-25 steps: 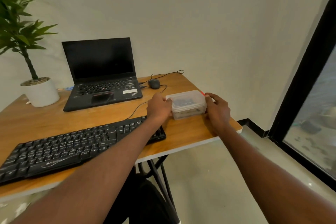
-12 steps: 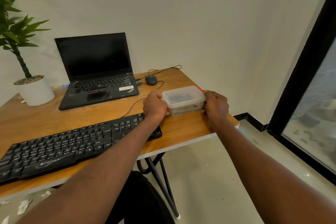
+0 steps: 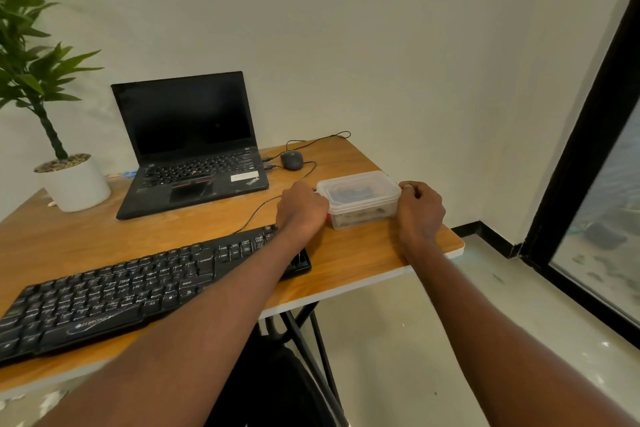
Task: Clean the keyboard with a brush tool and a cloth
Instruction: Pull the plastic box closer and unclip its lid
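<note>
A black keyboard (image 3: 114, 291) lies along the near left of the wooden table (image 3: 356, 263). At the table's right end stands a clear plastic box (image 3: 360, 196) with its lid on and dark items inside. My left hand (image 3: 303, 208) grips the box's left end, fingers curled at the lid edge. My right hand (image 3: 420, 210) grips its right end the same way. My left forearm crosses above the keyboard's right end. No brush or cloth shows outside the box.
An open black laptop (image 3: 187, 146) sits behind the keyboard, with a wired mouse (image 3: 291, 160) and cables beside it. A potted plant (image 3: 71, 180) stands at the back left. The table's right edge is close to the box; a dark window frame (image 3: 585, 135) lies further right.
Both hands stay at the two ends of the box, which rests on the table. My right fingers have curled tighter at the lid corner. The camera has shifted slightly.
</note>
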Motion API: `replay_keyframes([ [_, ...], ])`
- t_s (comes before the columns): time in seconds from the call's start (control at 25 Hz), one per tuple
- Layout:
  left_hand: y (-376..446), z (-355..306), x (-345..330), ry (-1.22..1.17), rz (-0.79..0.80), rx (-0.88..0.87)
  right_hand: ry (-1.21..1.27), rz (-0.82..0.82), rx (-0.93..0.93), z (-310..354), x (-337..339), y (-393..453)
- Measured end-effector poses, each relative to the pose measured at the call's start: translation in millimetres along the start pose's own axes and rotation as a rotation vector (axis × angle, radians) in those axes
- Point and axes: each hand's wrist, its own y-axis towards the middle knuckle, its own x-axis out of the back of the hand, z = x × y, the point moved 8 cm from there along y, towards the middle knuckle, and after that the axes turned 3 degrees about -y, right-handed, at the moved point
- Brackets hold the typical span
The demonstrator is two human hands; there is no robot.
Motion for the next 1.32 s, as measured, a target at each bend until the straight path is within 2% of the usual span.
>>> replay_keyframes([
  [0.24, 1.2, 6.5, -7.5, -0.263, 0.028, 0.079, 0.004, 0.078, 0.103, 6.0, -5.8, -1.3],
  [0.52, -25.2, -22.3, 14.1, 0.046, -0.045, -0.123, 0.057, 0.054, 0.169, 9.6, -4.9, -3.2],
  [0.68, -36.9, -35.8, 27.4, 0.069, -0.114, -0.188, 0.122, 0.032, 0.178, 11.2, -3.3, -4.6],
  [0.84, -58.0, -41.0, 43.2, -0.125, -0.203, -0.241, 0.222, 0.034, 0.164, 12.7, 2.3, -5.6],
  [0.92, -78.9, -38.7, 43.8, -0.255, -0.192, -0.265, 0.236, 0.082, 0.117, 11.8, 9.2, -5.0],
  [1.04, -108.0, -26.4, 39.6, -0.316, -0.157, -0.321, 0.171, 0.195, 0.135, 7.8, 29.1, -11.6],
  [1.16, -129.3, -19.5, 34.7, -0.184, -0.117, -0.358, -0.003, 0.332, 0.144, -4.7, 47.9, -11.4],
  [1.32, -140.0, -32.9, 24.5, 0.239, -0.038, -0.452, -0.101, 0.513, 0.075, -13.4, 50.6, -11.4],
])
